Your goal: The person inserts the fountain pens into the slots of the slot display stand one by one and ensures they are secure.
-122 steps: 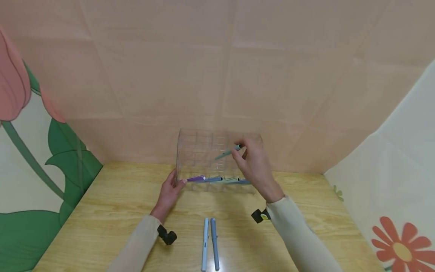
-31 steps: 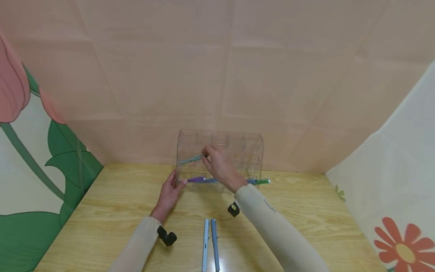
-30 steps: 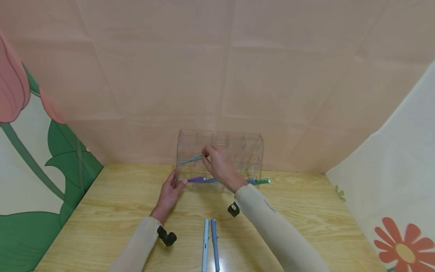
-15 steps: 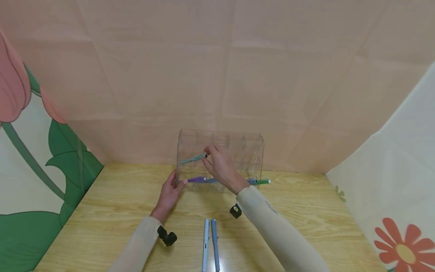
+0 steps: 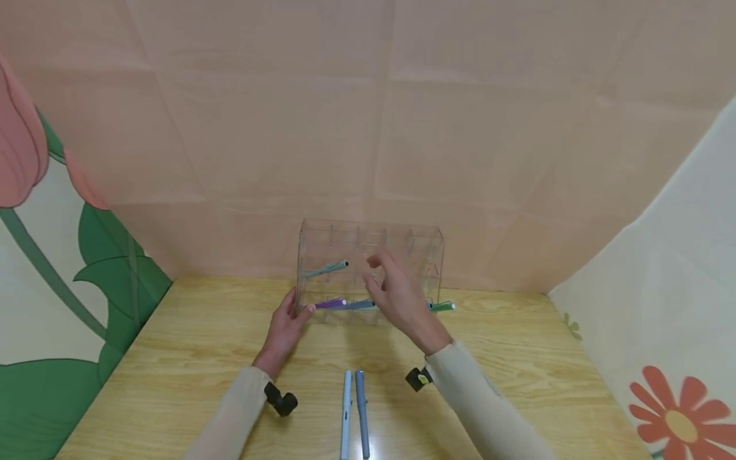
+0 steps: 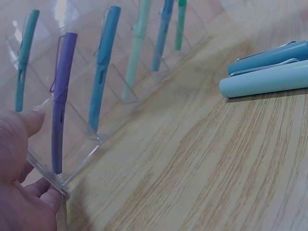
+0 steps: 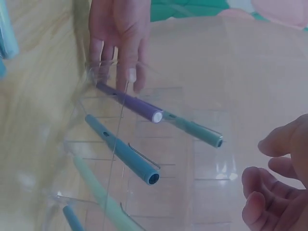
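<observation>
Steadying the clear acrylic slotted pen rack [image 5: 368,236] with my left hand [image 5: 285,327], I'm holding my right hand [image 5: 399,300] loose and empty; two blue-grey pens [image 5: 353,412] are lying unracked.

Teal pen [image 5: 326,268] slanted in clear organizer [image 5: 428,246].

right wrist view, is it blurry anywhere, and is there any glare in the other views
Right wrist view: the right hand and the wooden table at the left edge are smeared, while the purple pen is fairly sharp. Left wrist view: a bright reflection on the clear organizer at top left. Head view: a shiny patch on the table beside the two loose pens.
</observation>
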